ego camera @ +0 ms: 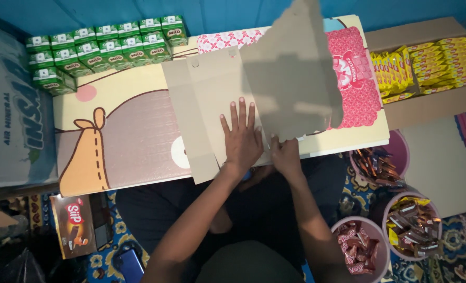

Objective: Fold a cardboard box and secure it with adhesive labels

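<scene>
Flattened grey-brown cardboard box blank (212, 99): lying on the low table (117, 141), one large flap (293, 68) raised and tilted up toward the camera.

Left hand (240, 139): palm down, fingers spread flat, pressing the blank near its fold line; nothing gripped.

Right hand (284, 154): just beside the left, at the lower edge of the raised flap, fingers curled on the cardboard there; whether pinching or only pushing, cannot tell.

Table: top printed with a cream, brown and pink cartoon pattern.

Green drink cartons (104, 47): in rows at the far left corner of the table, well apart from the hands.

Open cardboard carton (432, 105): right of the table, filled with yellow snack packets (427, 65).

Round pink tubs (360, 246): three on the patterned floor at lower right, each holding wrapped sweets.

Brown snack box (74, 224): on the floor at lower left.

Large pale sack (12, 115): at far left, beside the table.
</scene>
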